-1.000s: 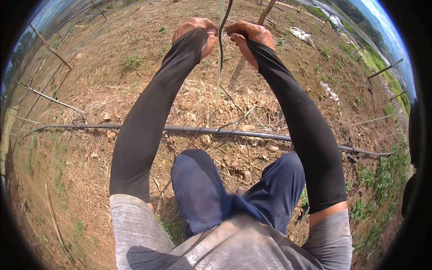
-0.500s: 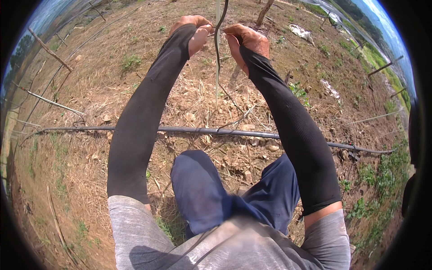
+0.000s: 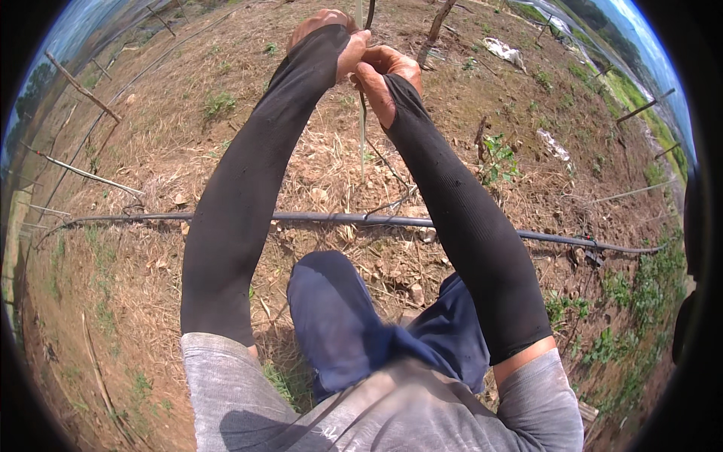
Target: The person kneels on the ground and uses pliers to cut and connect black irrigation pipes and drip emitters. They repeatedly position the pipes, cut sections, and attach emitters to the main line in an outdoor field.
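Note:
My left hand point(image 3: 352, 54) and my right hand point(image 3: 396, 65) meet at the top middle, at a dark thin stem point(image 3: 370, 15) and a pale narrow upright strip point(image 3: 362, 147). The fingers of both hands are pinched together and almost touch. Whatever sits between the fingertips is hidden or too small to make out. Stem and strip pass behind the hands and show above and below them. Black sleeves cover both forearms and part of each hand.
A black pipe point(image 3: 331, 218) runs across the ground before my knees. Dry straw, stones and a thin twig point(image 3: 388, 162) lie beyond it. A wooden stake point(image 3: 439, 21) stands past my right hand. Leaning sticks point(image 3: 83, 87) are at the far left, white scraps point(image 3: 503, 53) at the far right.
My right hand has moved left and a little nearer to me, closing on the left hand. The left hand has shifted slightly right and up. The gap between them has narrowed.

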